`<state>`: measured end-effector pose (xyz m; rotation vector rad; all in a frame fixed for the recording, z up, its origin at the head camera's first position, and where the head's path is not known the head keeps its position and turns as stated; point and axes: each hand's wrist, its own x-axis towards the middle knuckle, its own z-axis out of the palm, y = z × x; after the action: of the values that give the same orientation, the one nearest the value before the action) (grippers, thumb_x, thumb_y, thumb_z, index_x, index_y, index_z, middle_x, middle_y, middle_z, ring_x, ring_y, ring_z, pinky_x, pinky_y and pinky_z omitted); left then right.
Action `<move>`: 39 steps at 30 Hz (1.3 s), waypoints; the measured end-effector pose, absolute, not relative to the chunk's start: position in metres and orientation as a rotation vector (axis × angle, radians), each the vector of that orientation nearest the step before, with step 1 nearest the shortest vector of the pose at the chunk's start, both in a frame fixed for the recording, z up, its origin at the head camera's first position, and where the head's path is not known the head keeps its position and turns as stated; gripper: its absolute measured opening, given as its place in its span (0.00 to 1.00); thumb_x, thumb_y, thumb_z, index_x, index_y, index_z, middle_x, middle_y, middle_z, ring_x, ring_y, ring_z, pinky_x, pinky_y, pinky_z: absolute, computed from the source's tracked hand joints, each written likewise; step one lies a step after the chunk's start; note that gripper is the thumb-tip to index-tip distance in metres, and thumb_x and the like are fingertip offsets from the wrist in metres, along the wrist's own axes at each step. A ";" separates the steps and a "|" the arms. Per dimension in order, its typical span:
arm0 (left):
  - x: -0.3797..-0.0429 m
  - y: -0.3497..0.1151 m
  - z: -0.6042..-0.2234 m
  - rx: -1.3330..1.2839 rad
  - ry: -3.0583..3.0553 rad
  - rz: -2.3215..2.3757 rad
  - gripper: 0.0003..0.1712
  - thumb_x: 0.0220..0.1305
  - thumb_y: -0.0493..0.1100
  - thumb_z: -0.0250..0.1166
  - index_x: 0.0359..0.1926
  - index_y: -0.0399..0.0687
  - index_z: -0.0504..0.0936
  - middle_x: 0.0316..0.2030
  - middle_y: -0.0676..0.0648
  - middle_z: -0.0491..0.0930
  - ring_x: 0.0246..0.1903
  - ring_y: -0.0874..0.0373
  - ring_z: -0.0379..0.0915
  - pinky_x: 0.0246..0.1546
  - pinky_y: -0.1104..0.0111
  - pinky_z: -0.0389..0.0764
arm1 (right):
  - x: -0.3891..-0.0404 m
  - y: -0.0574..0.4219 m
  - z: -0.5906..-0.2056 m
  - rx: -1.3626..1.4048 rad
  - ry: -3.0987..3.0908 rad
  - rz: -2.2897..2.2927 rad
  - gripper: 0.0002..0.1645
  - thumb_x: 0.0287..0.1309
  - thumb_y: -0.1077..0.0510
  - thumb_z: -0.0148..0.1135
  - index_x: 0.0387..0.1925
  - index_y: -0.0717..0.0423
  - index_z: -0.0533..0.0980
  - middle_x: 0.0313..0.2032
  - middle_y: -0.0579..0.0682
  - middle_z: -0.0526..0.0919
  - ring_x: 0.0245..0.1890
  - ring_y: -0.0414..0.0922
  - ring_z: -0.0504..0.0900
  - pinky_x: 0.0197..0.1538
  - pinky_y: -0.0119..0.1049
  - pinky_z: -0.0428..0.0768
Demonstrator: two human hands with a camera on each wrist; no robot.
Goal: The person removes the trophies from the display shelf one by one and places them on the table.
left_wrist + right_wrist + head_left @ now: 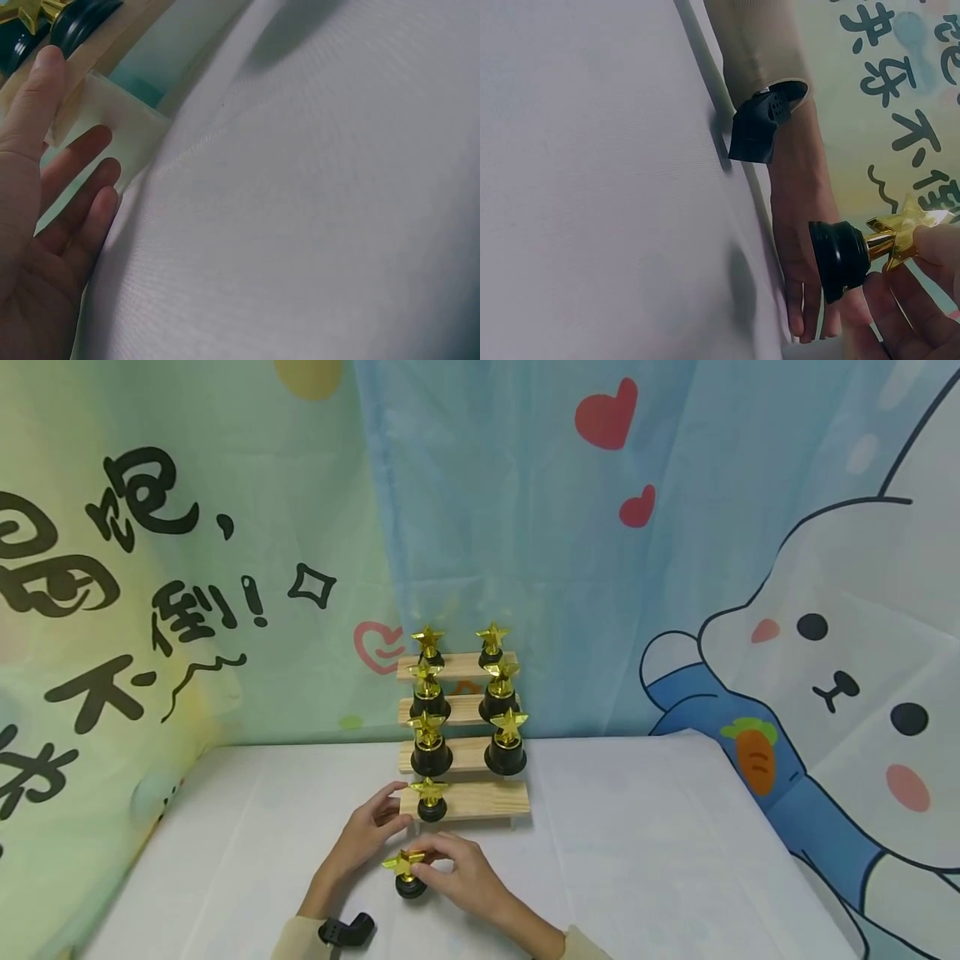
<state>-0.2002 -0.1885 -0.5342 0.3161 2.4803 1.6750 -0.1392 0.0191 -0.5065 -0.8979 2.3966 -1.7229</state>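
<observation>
Spreads out flat and white as a cloth-covered table (660, 843), and bears toward the far edge a stepped wooden stand (461, 715) on pale supports (135, 124). Rises there in four planks, holding on the lowest plank (491, 800) one gold-starred, black-based trophy (432, 802), set near the left end. Carries on the second plank (468, 755) a left trophy (431, 752) and a right trophy (507, 749), on the third plank (465, 708) another left trophy (428, 697) and another right trophy (499, 692), and on the top plank (460, 667) a farther left trophy (429, 647) and a farther right trophy (491, 647), all upright.
</observation>
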 end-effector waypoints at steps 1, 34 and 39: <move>-0.201 -0.189 -0.534 0.318 2.483 1.672 0.34 0.63 0.49 0.66 0.68 0.49 0.67 0.50 0.43 0.84 0.48 0.56 0.81 0.53 0.67 0.79 | -0.140 0.019 -0.507 -0.905 2.395 -1.728 0.11 0.62 0.56 0.63 0.44 0.57 0.81 0.40 0.54 0.85 0.40 0.39 0.83 0.49 0.36 0.83; -0.213 -0.195 -0.564 0.339 2.477 1.704 0.33 0.61 0.51 0.67 0.66 0.58 0.67 0.50 0.43 0.84 0.48 0.56 0.82 0.49 0.77 0.78 | -0.136 0.010 -0.515 -0.890 2.365 -1.730 0.10 0.61 0.58 0.64 0.43 0.58 0.81 0.41 0.54 0.86 0.38 0.36 0.83 0.47 0.41 0.83; -0.213 -0.195 -0.563 0.333 2.479 1.700 0.34 0.61 0.52 0.67 0.67 0.57 0.67 0.50 0.44 0.84 0.48 0.57 0.82 0.50 0.77 0.77 | -0.136 0.009 -0.517 -0.876 2.382 -1.729 0.10 0.60 0.59 0.64 0.42 0.58 0.81 0.40 0.54 0.86 0.38 0.36 0.82 0.46 0.41 0.83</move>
<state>-0.2130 -0.1950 -0.5626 0.3330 2.4792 1.7003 -0.1356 0.0089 -0.5166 -0.8764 2.3820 -1.7293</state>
